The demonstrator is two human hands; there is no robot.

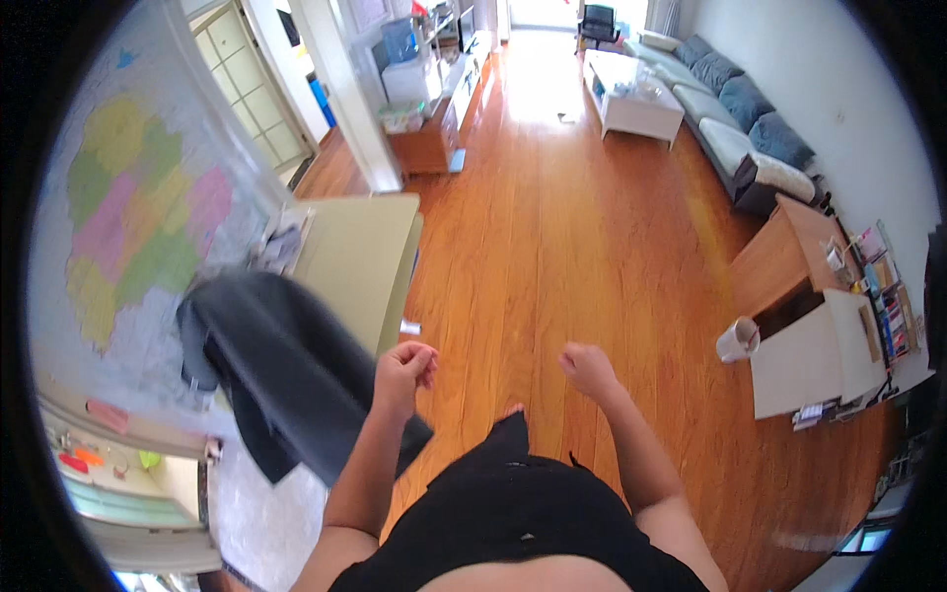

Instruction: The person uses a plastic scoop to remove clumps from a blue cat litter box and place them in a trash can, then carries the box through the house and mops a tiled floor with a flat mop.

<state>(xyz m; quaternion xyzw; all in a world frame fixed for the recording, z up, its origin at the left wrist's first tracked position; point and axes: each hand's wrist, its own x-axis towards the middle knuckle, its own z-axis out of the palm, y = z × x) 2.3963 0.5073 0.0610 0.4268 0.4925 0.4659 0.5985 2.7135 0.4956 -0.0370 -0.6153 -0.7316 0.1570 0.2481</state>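
Note:
My left hand (406,375) is in front of me with its fingers curled in, and I see nothing in it. Level with it on the right, my right hand (587,368) makes a loose fist, with no object showing. Both hands are over the wooden floor, apart from each other. A dark grey garment (286,345) hangs at my left, partly behind my left forearm. Whether the forearm touches it, I cannot tell. Beyond it stands a pale yellow-green cabinet or table (355,257), close to my left hand.
Wooden floor (533,217) runs ahead between furniture. At right are a white bin (738,340), a wooden desk (789,257) and a pale board-like panel (804,360). Farther off stand a white coffee table (641,113) and a long sofa (720,128). A coloured map (138,217) covers the left wall.

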